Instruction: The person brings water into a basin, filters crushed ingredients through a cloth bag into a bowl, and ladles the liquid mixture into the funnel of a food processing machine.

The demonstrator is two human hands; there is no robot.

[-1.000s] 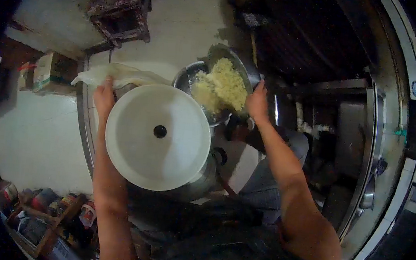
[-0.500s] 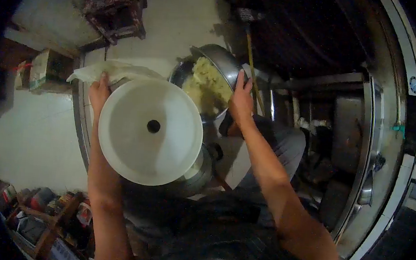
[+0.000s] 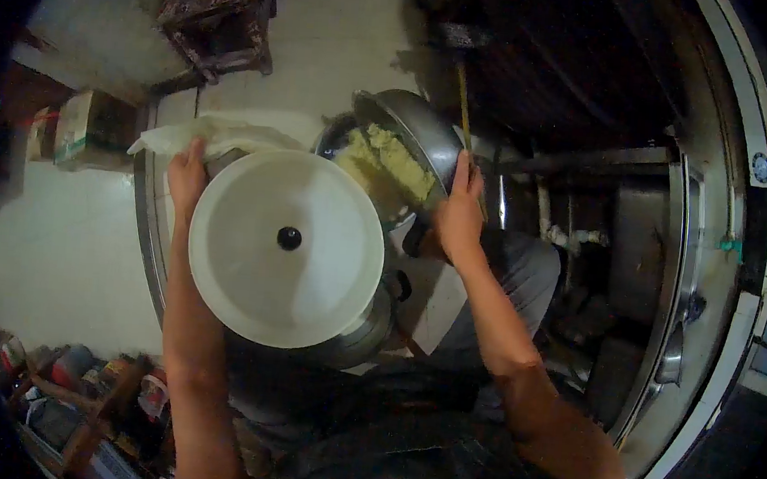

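Note:
My right hand grips the rim of a metal bowl and holds it tilted on its side. Pale yellow mash clings inside the bowl, above a second dark round vessel that holds more of it. My left hand is closed on the edge of a thin whitish sheet; whether this is cloth or plastic I cannot tell. Between my forearms stands a wide white funnel-shaped hopper with a dark hole in its middle, on a metal body.
A worn dark red stool stands at the back left, and cardboard boxes sit at the left. Bottles and jars crowd a shelf at lower left. On the right are a metal-framed stand and pipes.
The metal bowl and my right hand have shifted slightly right and down. Mash in the bowl lies differently, in a long clump near its lower side. My left hand keeps its hold on the sheet.

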